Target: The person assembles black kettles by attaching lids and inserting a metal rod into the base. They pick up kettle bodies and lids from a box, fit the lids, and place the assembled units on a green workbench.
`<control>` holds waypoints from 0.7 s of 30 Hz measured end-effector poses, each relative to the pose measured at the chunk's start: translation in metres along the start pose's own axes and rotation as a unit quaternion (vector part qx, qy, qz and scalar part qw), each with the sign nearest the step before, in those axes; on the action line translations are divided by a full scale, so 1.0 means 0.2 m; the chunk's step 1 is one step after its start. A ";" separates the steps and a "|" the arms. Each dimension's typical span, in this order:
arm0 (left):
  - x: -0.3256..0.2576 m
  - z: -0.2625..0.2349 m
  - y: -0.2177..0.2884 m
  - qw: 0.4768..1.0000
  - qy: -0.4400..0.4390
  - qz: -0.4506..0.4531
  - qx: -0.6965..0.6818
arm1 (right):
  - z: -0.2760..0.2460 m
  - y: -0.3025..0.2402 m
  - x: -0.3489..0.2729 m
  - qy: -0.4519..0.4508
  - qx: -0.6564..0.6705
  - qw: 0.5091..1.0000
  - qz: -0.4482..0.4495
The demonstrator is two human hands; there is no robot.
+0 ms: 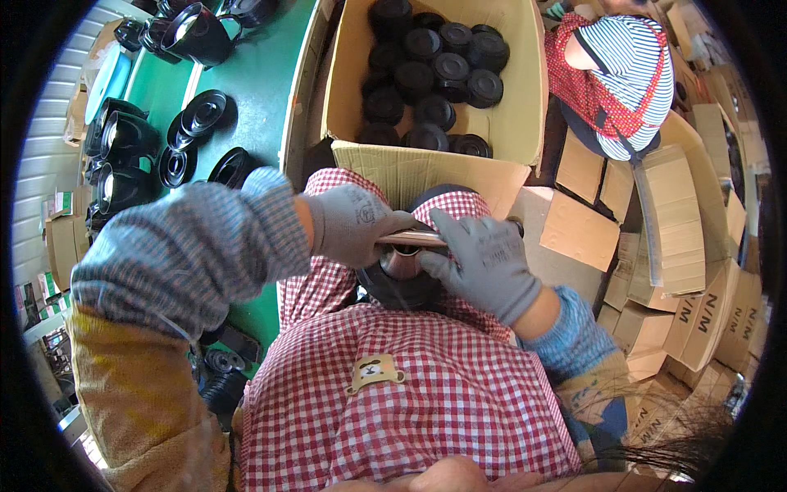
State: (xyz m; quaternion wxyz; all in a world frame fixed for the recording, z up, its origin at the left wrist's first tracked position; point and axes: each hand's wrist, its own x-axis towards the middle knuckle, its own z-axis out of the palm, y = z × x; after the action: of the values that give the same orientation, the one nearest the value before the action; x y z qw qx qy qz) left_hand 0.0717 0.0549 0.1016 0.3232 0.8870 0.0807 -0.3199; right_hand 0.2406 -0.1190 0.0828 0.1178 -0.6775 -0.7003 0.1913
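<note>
Both my hands wear grey gloves and meet above my lap. My left hand (348, 225) and my right hand (492, 266) are closed on opposite ends of a thin metallic-edged piece (414, 238), seen nearly edge-on. Its exact kind is unclear. Just below it is a shiny, rounded metal part (402, 262), with the thumb of my right hand beside it. Beneath that, a dark round base (398, 289) rests between my thighs, partly hidden by my hands.
An open cardboard box (516, 107) holding several black round lids (451, 66) stands ahead of me. Black pots (197, 34) and loose lids (203, 113) sit on the green table (266, 74) at left. A co-worker in a striped cap (619, 49) sits at far right, near stacked cartons (697, 320).
</note>
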 end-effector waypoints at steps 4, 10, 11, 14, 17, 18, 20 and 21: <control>0.22 0.01 -0.21 0.964 0.071 0.163 0.197 | -0.09 -0.06 -0.12 -0.073 0.037 0.996 0.034; -0.02 0.04 -0.10 0.905 0.393 0.094 0.133 | 0.06 0.12 0.00 0.130 0.078 0.987 -0.055; -0.11 0.04 -0.08 0.841 0.515 0.139 0.090 | 0.06 0.16 0.04 0.170 0.103 0.977 -0.072; -0.41 0.38 -0.23 0.787 0.572 0.171 0.158 | -0.01 0.24 0.02 0.166 0.264 0.943 0.116; -0.40 0.71 -0.05 0.902 0.303 0.198 0.236 | 0.05 0.39 0.04 0.212 0.459 0.826 0.247; -0.33 0.84 -0.07 0.886 0.303 0.230 0.266 | 0.10 0.40 0.04 0.224 0.486 0.807 0.251; -0.30 0.90 -0.06 0.895 0.273 0.194 0.294 | 0.18 0.37 0.06 0.244 0.538 0.769 0.247; -0.29 0.88 -0.03 0.904 0.238 0.159 0.317 | 0.19 0.32 0.05 0.242 0.546 0.759 0.259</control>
State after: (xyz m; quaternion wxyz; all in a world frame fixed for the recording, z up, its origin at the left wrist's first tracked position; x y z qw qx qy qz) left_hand -0.0667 -0.0463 0.0314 0.0425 0.9934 -0.0926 -0.0518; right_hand 0.2824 -0.1121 0.0196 0.5792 -0.6776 -0.2227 0.3946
